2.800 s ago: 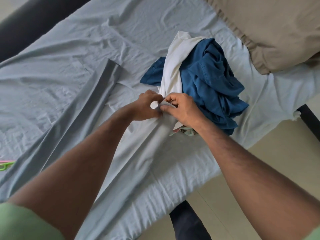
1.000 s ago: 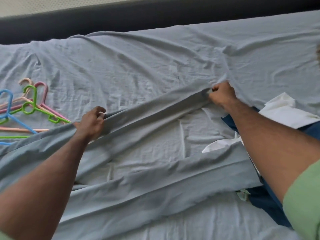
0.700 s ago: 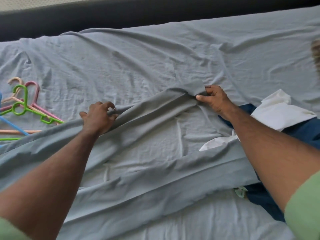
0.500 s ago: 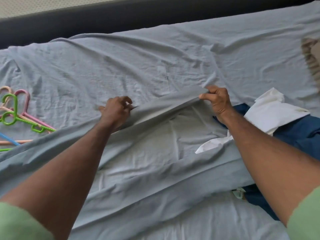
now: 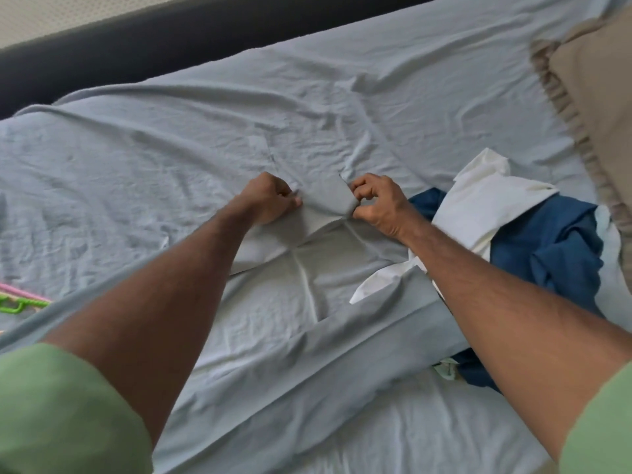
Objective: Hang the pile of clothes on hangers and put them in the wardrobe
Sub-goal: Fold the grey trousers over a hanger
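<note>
Grey trousers (image 5: 342, 336) lie spread across the bed, one leg running toward the lower left, the other toward the upper middle. My left hand (image 5: 270, 200) and my right hand (image 5: 374, 203) each pinch a side of that upper leg's end (image 5: 330, 200), close together. At the right sits the clothes pile: a white garment (image 5: 485, 210) on a dark blue garment (image 5: 554, 248). Pink and green hangers (image 5: 20, 301) show at the left edge, mostly cut off.
The bed carries a wrinkled light blue sheet (image 5: 171, 159). A tan frilled pillow (image 5: 595, 97) lies at the upper right. A dark bed frame (image 5: 171, 39) runs along the far side.
My left hand slid right along the trouser leg until it met my right hand at the leg's end. The view swung right, so most of the hangers left the frame.
</note>
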Available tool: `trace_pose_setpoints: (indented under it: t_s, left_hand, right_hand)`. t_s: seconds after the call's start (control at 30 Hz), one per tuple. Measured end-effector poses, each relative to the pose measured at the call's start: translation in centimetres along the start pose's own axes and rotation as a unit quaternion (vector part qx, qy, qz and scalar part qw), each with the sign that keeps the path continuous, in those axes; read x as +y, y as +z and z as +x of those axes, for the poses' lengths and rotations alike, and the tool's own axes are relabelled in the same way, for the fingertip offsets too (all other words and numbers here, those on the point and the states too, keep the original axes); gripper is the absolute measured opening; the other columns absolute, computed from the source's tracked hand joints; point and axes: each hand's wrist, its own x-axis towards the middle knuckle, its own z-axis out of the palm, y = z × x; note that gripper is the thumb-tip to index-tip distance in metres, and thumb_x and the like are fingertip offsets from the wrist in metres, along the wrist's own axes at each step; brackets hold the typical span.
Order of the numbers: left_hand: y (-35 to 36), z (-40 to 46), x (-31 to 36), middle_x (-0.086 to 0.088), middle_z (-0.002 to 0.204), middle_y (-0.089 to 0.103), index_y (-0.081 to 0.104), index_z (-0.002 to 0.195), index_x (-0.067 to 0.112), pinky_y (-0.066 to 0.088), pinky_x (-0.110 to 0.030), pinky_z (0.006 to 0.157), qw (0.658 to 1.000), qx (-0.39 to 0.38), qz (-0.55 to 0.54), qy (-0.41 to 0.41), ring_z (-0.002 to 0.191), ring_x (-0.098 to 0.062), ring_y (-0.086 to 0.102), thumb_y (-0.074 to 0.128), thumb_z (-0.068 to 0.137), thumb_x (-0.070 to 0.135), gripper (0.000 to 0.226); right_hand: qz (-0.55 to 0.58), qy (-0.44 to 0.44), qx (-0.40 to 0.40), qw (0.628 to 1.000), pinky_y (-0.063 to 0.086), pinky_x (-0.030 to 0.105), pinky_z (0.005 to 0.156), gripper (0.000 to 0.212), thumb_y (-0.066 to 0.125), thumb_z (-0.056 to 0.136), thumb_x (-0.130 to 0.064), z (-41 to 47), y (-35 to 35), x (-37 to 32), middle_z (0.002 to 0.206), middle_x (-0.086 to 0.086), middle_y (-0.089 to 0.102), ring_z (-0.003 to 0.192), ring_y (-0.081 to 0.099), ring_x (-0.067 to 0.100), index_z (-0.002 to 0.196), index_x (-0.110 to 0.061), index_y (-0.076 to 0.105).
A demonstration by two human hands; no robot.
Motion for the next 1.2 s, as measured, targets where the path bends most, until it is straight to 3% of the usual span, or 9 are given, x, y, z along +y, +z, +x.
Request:
trace_pose_setpoints:
  t_s: [0.1,0.27,0.4,0.5,0.6,0.73,0.9,1.0,1.2]
  left_hand:
    - [0.0,0.4,0.5,0.002,0.078,0.063,0.075,0.093,0.017,0.044,-0.023,0.059,0.997,-0.016,-0.069,-0.007,0.072,-0.014,0.057,0.068,0.094,0.031,0.016]
    - [-0.7,1.9,0.8,0.004,0.074,0.058,0.071,0.092,0.019,0.039,-0.021,0.058,0.993,0.075,-0.092,0.013,0.069,-0.014,0.053,0.064,0.097,0.028,0.013]
    - [-2.5,2.9,0.4,-0.006,0.085,0.059,0.063,0.094,0.02,0.039,-0.027,0.066,0.989,0.112,-0.089,0.024,0.073,-0.02,0.052,0.054,0.102,0.031,0.016]
    - [-3.1,3.4,0.2,-0.008,0.086,0.055,0.061,0.096,0.018,0.036,-0.029,0.059,0.988,0.137,-0.068,0.023,0.076,-0.021,0.05,0.049,0.103,0.027,0.017]
    - [-3.3,3.7,0.4,-0.006,0.086,0.054,0.06,0.094,0.018,0.036,-0.028,0.066,0.988,0.142,-0.056,0.017,0.08,-0.02,0.048,0.048,0.102,0.023,0.016]
    - [-3.3,4.0,0.9,-0.008,0.091,0.056,0.061,0.094,0.011,0.035,-0.029,0.071,0.988,0.151,-0.03,0.026,0.086,-0.023,0.049,0.046,0.101,0.019,0.018]
    - [-2.1,4.1,1.3,-0.009,0.098,0.057,0.056,0.095,0.018,0.036,-0.034,0.074,0.989,0.149,0.023,0.003,0.089,-0.03,0.049,0.04,0.098,0.018,0.016]
    - [-1.4,3.6,1.3,-0.004,0.098,0.057,0.049,0.098,0.021,0.038,-0.041,0.082,0.984,0.169,0.062,-0.005,0.092,-0.027,0.047,0.051,0.099,0.035,0.014]
    - [-3.2,-1.1,-3.3,-0.001,0.102,0.067,0.055,0.108,0.022,0.037,-0.048,0.094,0.975,0.19,0.12,-0.001,0.102,-0.027,0.058,0.072,0.088,0.044,0.034]
  right_hand:
    - [-0.012,0.002,0.004,1.0,0.043,0.029,0.079,0.015,0.072,0.066,-0.016,-0.2,-0.3,0.7,0.091,-0.01,0.057,0.093,0.055,0.019,0.062,-0.027,0.062]
    - [0.098,0.009,0.023,0.995,0.043,0.029,0.075,0.011,0.079,0.066,-0.017,-0.1,-0.6,0.9,0.091,-0.007,0.065,0.077,0.051,0.012,0.067,-0.023,0.069]
    - [0.147,0.024,-0.085,0.985,0.055,0.03,0.083,0.033,0.084,0.074,-0.024,1.5,-0.4,-0.5,0.097,-0.001,0.074,0.087,0.068,0.012,0.104,-0.015,0.074]
    - [0.023,0.053,-0.133,0.989,0.057,0.038,0.096,0.043,0.088,0.073,-0.026,2.7,-0.4,-0.4,0.106,-0.007,0.075,0.1,0.071,0.011,0.112,-0.023,0.072]
    - [-0.059,0.079,-0.105,0.99,0.059,0.042,0.089,0.027,0.086,0.075,-0.038,3.6,-0.7,-0.4,0.092,-0.006,0.075,0.089,0.072,0.013,0.093,-0.022,0.075]
    - [0.118,0.077,-0.091,0.986,0.057,0.035,0.078,0.026,0.079,0.086,-0.036,2.8,-1.2,-0.7,0.083,0.004,0.077,0.078,0.072,0.016,0.081,-0.01,0.076]
    - [-0.049,0.074,0.001,0.996,0.05,0.028,0.069,0.022,0.082,0.084,-0.028,2.7,-1.2,0.2,0.074,-0.006,0.066,0.069,0.061,0.008,0.072,-0.019,0.066]
    - [-0.122,0.087,0.102,0.983,0.054,0.031,0.08,0.027,0.084,0.078,-0.017,3.1,-1.3,0.6,0.095,-0.002,0.064,0.087,0.06,0.014,0.093,-0.02,0.062]
    - [-0.182,-0.055,0.103,0.976,0.048,0.046,0.096,0.03,0.062,0.091,-0.013,5.4,-0.7,-2.4,0.124,-0.004,0.059,0.114,0.055,0.018,0.12,-0.021,0.058]
